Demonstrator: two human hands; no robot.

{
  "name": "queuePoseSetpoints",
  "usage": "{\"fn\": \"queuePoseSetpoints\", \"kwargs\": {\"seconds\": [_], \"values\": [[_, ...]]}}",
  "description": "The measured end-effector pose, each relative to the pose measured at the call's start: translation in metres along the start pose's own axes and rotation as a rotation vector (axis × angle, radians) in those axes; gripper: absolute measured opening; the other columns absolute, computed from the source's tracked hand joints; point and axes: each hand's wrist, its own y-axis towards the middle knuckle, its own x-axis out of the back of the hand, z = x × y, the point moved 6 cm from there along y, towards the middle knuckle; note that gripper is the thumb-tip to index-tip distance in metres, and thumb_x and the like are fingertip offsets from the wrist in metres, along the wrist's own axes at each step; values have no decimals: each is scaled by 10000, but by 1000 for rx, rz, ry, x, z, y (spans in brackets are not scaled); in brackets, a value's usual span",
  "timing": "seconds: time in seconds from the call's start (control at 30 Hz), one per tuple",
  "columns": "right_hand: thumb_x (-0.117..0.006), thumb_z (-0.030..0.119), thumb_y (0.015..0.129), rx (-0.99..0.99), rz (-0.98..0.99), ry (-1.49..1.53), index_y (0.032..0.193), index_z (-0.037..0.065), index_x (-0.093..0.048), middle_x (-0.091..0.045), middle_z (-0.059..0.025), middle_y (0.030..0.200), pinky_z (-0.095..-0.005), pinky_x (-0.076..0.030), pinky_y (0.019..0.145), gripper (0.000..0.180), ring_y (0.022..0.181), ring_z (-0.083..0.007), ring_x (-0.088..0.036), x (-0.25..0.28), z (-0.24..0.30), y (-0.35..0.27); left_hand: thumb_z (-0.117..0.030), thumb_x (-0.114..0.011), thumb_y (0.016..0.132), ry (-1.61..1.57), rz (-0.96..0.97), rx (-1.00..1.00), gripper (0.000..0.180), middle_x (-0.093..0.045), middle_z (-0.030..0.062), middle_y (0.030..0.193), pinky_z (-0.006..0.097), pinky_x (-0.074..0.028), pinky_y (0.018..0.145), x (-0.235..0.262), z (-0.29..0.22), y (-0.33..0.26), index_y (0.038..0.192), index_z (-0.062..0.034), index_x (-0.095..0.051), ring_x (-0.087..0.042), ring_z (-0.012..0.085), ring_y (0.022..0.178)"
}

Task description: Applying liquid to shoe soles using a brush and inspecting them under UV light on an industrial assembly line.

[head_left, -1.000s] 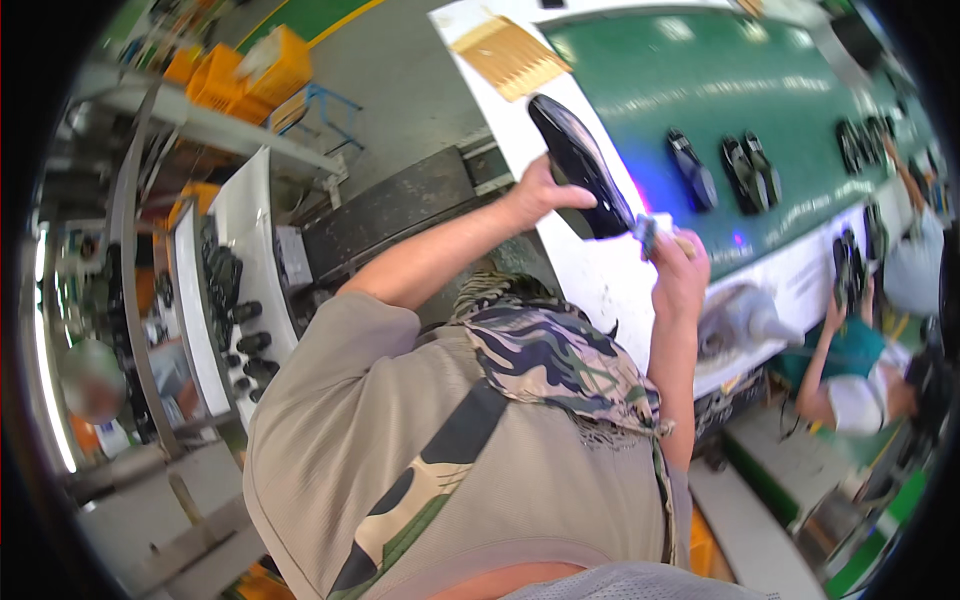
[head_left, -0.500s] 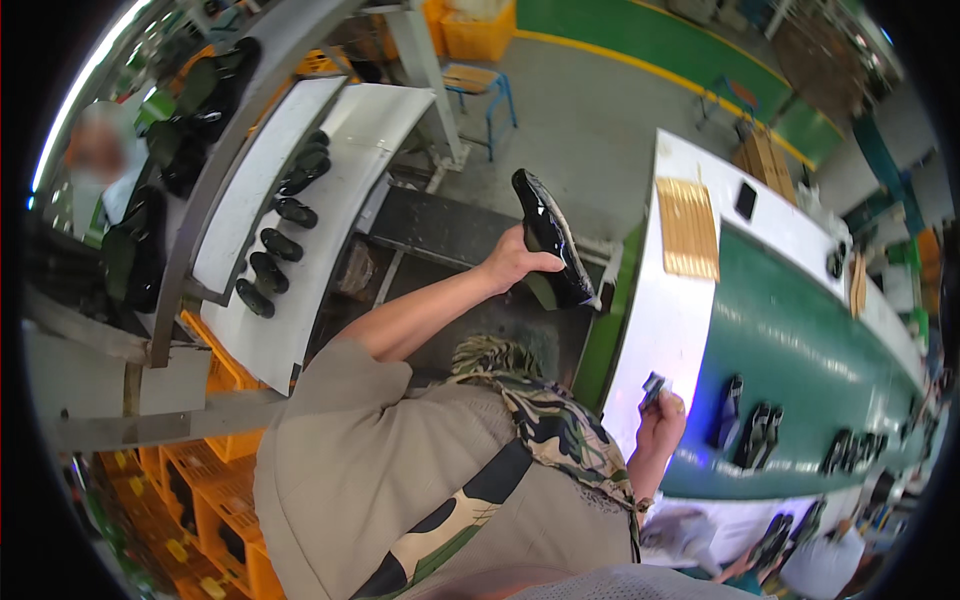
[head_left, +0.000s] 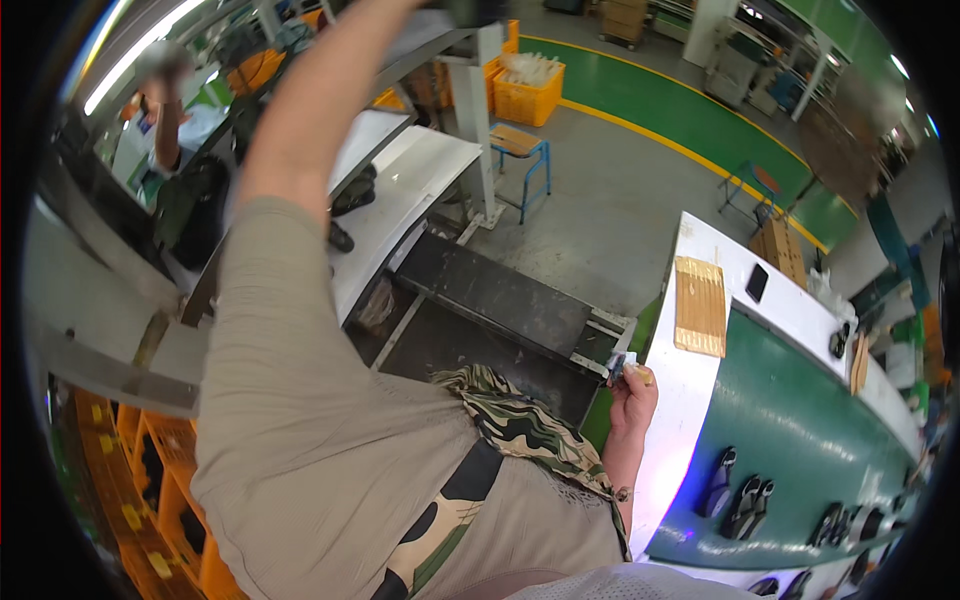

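Note:
My left forearm [head_left: 325, 100] reaches up past the top edge of the head view, across the racks on the left, so the hand itself is out of sight. Just right of where the arm leaves the picture, a dark blurred thing [head_left: 475, 12] shows at the edge; whether my left hand holds it I cannot tell. My right hand [head_left: 632, 395] is closed on a small grey-and-white object [head_left: 621, 365], pinched at the fingertips beside the white table edge. Black shoes [head_left: 353, 192] lie on the white shelf [head_left: 425, 165], partly hidden by my left arm.
The green-topped work table [head_left: 790, 400] on the right carries dark shoes [head_left: 745, 507], a bundle of tan strips [head_left: 700, 307] and a phone [head_left: 757, 283]. A low dark bench [head_left: 500, 290] stands ahead. Orange crates [head_left: 170, 450] are at the lower left; a stool [head_left: 520, 150] stands beyond. Another person [head_left: 185, 125] is at the far left.
My left arm has swung up and left, carrying the black shoe away from the middle; the hand has left the view. My right hand stays closed on the small object. The view has shifted.

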Motion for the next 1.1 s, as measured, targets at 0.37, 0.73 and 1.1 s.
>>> {"fn": "queuePoseSetpoints", "kwargs": {"seconds": [0.37,0.73,1.1], "values": [[-657,-25,790,136,-360,74,852,12,-560,-614,-98,771,-335,-535,542,120,641,-209,-620,124,42,-103,-392,-736,728,1273,361,-136,423,-705,194,1003,445,-515,838,-3,97,106,966,-43,-736,-683,338,968],[-685,88,846,261,-644,191,896,56,-544,-625,-80,833,-327,-512,595,152,693,-184,-610,252,71,-269,-417,-722,814,228,1106,-402,547,-705,127,997,315,-522,787,-417,-161,-319,1138,21,-671,-669,199,889],[-708,70,826,551,-1104,356,876,56,-548,-605,-46,780,-302,-516,575,168,638,-138,-581,294,64,-411,-674,-666,762,-110,2003,468,1028,-501,244,1311,425,-493,846,-701,-179,-756,1423,38,-329,-625,321,983]]}}
